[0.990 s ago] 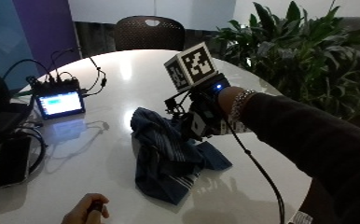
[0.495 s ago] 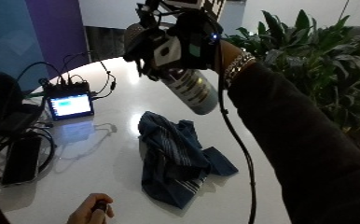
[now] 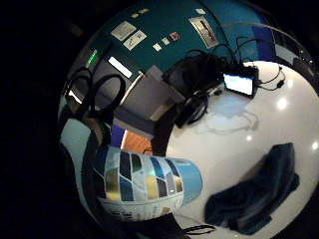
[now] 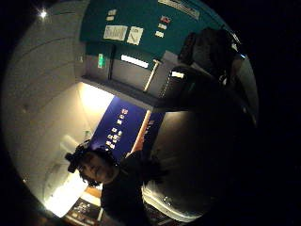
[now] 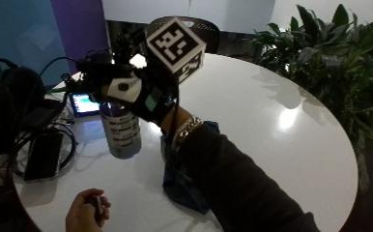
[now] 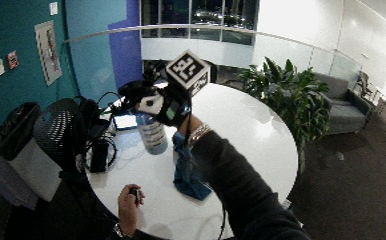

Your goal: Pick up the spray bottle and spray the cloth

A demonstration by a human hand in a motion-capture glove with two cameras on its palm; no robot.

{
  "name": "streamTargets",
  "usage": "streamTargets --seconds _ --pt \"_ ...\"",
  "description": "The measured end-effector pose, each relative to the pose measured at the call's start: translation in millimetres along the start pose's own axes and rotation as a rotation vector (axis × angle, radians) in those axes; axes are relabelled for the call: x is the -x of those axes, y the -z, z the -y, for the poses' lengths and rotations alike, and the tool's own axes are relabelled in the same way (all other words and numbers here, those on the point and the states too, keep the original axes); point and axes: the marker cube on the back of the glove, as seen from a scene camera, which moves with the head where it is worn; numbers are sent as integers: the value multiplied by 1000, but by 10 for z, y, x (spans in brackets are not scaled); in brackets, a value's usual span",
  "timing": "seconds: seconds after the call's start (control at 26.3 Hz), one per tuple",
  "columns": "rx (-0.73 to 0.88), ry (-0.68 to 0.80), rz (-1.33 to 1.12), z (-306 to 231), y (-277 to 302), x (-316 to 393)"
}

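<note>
A person's gloved right hand (image 5: 138,94) grips the top of a spray bottle (image 5: 123,133), held upright above the left side of a round white desk (image 5: 283,121). A crumpled blue cloth (image 5: 180,186) lies on the desk just right of the bottle, partly hidden behind the person's sleeve (image 5: 238,179).

A small lit screen (image 5: 83,105) sits on the round white table (image 5: 270,116) at its nine o'clock edge, among black cables (image 5: 42,145). Potted plants (image 5: 328,53) stand beyond two o'clock.
</note>
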Motion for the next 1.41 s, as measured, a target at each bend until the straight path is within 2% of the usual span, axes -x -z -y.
streamTargets --seconds 0.34,0.57,0.95,1.22,1.41 --pt "-36 -101 29 -373 -422 -676" --pt "-105 -92 30 -503 -362 -664" --pt "-113 -123 -5 -521 -322 -663" --pt "27 -152 -34 -639 -332 -736" --pt "116 -123 -324 -1058 186 -593"
